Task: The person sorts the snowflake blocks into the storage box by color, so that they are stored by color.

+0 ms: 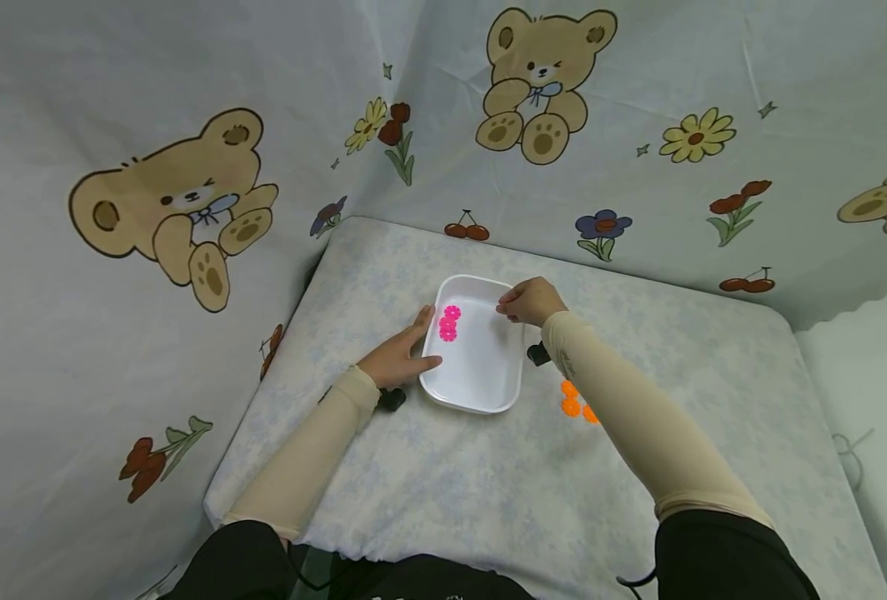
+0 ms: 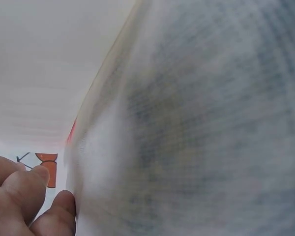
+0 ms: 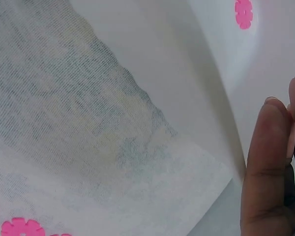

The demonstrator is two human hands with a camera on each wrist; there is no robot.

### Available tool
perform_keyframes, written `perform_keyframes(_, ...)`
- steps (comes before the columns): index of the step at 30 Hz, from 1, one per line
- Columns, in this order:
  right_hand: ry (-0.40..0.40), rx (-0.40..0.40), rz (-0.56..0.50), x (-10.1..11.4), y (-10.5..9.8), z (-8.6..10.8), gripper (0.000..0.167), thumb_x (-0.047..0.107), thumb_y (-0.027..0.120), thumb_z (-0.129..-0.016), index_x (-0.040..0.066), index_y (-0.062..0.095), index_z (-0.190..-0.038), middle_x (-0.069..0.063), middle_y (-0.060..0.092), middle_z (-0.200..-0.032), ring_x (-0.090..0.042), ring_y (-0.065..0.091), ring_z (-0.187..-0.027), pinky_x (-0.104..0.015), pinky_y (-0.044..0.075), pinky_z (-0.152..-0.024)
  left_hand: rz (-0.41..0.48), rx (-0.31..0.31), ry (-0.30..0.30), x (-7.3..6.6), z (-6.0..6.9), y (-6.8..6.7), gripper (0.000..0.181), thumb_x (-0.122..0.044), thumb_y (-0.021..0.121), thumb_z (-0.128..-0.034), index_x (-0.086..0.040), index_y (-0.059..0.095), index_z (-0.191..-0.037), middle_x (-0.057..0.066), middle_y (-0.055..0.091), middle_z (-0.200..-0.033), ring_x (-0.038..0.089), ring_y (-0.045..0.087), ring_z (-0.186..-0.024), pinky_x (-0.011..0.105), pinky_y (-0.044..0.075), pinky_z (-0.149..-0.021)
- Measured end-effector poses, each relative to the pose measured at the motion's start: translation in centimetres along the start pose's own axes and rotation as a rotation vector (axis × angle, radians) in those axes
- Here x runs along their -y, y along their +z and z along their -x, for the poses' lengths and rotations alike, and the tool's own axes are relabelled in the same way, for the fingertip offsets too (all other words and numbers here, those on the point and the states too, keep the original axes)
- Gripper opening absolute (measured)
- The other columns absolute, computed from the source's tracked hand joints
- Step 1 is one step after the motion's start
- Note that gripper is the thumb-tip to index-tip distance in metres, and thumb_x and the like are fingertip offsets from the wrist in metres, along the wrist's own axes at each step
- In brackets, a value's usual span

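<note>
A white tray (image 1: 470, 400) stands on the table with several pink flower-shaped pieces (image 1: 449, 323) on its left side. My left hand (image 1: 398, 354) holds the tray's left wall, its thumb over the rim and its fingers along the outside. Above the right side of the tray, my right hand (image 1: 532, 302) has thumb and fingertips pinched together. A hint of pink shows at those fingertips (image 3: 273, 123); the fingers hide most of it. More pink flower-shaped pieces (image 3: 22, 227) lie on the table in the right wrist view, and the right forearm covers that spot in the head view.
Several orange flower-shaped pieces (image 1: 570, 407) lie right of the tray, partly covered by the right sleeve (image 1: 638, 417). A pale patterned cloth covers the table (image 1: 443, 483). Curtains with printed bears (image 1: 537, 83) hang behind and at the left.
</note>
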State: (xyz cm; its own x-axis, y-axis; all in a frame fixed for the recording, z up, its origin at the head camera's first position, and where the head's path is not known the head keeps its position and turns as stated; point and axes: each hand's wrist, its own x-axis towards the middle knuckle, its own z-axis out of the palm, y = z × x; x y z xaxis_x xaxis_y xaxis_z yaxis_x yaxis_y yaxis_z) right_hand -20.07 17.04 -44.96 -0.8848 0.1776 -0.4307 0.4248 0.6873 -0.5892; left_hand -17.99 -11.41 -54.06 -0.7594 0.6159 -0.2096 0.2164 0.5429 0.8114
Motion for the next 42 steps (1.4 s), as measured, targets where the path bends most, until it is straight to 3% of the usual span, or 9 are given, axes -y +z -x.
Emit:
perform_keyframes(11, 0.006, -0.003, -0.044, -1.6, -1.8, 0.5, 0.024, 0.018, 0.075, -0.098, 0.001, 0.076, -0.114, -0.019, 0.077, -0.114, -0.035, 0.073, -0.108, -0.047, 0.058, -0.102, 0.021, 0.0, 0.019, 0.4, -0.1, 0.1, 0.094, -0.044, 0.066, -0.1014, -0.04, -0.002, -0.166, -0.017, -0.006, -0.175, 0.019, 0.006, -0.163, 0.051, 0.016, -0.132)
perform_keyframes(17, 0.032, 0.008, -0.051, -2.9, -2.5, 0.7, 0.025, 0.019, 0.074, -0.099, 0.001, 0.075, -0.117, -0.018, 0.076, -0.116, -0.037, 0.072, -0.113, -0.047, 0.057, -0.104, 0.027, 0.003, 0.015, 0.3, -0.1, 0.0, 0.094, -0.043, 0.065, -0.1018, -0.04, -0.003, -0.166, -0.017, -0.007, -0.174, 0.019, 0.005, -0.163, 0.051, 0.016, -0.132)
perform_keyframes(27, 0.041, 0.016, -0.028, -5.1, -3.5, 1.0, 0.03, 0.024, 0.07, -0.102, 0.003, 0.074, -0.123, -0.023, 0.072, -0.128, -0.037, 0.071, -0.117, -0.05, 0.054, -0.108, 0.025, 0.007, 0.014, 0.0, 0.0, 0.0, 0.093, -0.043, 0.064, -0.1027, -0.04, -0.004, -0.166, -0.017, -0.008, -0.174, 0.017, 0.004, -0.163, 0.05, 0.015, -0.132)
perform_keyframes(42, 0.093, -0.022, 0.036, -10.5, -4.8, 1.0, 0.03, 0.025, 0.071, -0.1, 0.003, 0.074, -0.12, -0.017, 0.079, -0.11, -0.033, 0.072, -0.104, -0.048, 0.055, -0.102, 0.021, 0.007, 0.018, -0.1, 0.1, 0.0, 0.094, -0.043, 0.064, -0.1021, -0.04, -0.004, -0.166, -0.015, -0.007, -0.175, 0.017, 0.004, -0.163, 0.049, 0.015, -0.132)
